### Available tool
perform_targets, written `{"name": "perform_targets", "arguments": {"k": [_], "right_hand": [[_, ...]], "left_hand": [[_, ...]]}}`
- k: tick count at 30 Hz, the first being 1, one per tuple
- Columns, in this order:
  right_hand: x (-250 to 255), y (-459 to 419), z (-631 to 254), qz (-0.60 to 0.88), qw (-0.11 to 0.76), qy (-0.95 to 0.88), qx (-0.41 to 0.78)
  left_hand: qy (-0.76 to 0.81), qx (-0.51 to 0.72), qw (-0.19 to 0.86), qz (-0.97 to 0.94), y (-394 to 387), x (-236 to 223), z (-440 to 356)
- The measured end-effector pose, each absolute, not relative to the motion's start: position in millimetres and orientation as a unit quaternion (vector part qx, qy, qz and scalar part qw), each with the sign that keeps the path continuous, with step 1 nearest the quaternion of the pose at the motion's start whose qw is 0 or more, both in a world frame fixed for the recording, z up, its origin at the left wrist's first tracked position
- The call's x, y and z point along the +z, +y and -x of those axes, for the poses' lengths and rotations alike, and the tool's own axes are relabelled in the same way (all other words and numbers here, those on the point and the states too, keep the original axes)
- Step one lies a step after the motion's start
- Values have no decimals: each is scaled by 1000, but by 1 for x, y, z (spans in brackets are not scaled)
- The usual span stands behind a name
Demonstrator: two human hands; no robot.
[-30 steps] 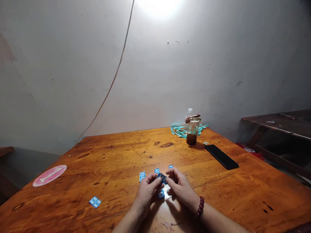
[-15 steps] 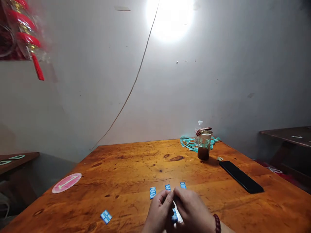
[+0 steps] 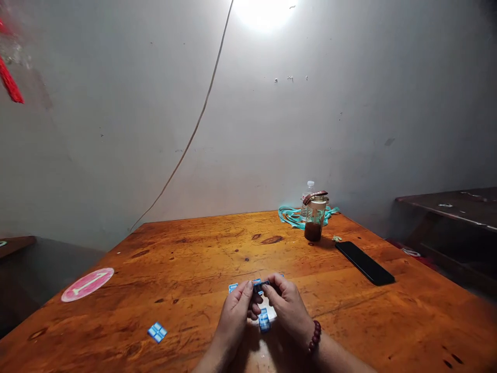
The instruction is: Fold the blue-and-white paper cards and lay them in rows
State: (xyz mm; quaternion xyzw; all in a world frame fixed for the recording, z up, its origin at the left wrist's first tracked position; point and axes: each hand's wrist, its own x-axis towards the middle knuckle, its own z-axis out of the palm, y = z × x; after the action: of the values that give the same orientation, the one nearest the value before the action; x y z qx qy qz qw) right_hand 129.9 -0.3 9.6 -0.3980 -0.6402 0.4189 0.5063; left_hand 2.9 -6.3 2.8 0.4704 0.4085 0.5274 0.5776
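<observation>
Near the table's front, my left hand [image 3: 237,306] and my right hand [image 3: 285,300] pinch a small card [image 3: 260,286] between thumbs and fingers, one at each end. The side of it facing me looks dark, with blue at the edge; its print cannot be read. Below the hands lies a blue-and-white card [image 3: 264,321], perhaps a small stack. Just beyond my left fingers is another blue-and-white card [image 3: 233,287], partly covered. More card edges peek out behind my hands. A single card with a four-pane pattern [image 3: 157,332] rests farther left.
On the wooden table [image 3: 186,269], a black phone [image 3: 365,263] lies at right. Behind it stand a strapped bottle with dark liquid [image 3: 313,223], a clear plastic bottle [image 3: 310,184] and turquoise ribbons [image 3: 291,216]. A pink oval sign [image 3: 87,284] is at left. The wall [image 3: 248,129] rises behind.
The view has tilted down and shifted right. My hands have drawn apart a little, so the card between them and the one below now show.
</observation>
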Motion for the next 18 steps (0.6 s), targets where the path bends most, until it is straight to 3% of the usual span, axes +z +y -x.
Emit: {"name": "perform_targets", "arguments": {"k": [8,18], "right_hand": [[0,5,-130,409,519,-600,450],[-2,2,-125,400,518,-578,488]], "left_hand": [[385,504,698,-330,-4,4,-2],[382,514,698,-320,-4,4,-3]]}}
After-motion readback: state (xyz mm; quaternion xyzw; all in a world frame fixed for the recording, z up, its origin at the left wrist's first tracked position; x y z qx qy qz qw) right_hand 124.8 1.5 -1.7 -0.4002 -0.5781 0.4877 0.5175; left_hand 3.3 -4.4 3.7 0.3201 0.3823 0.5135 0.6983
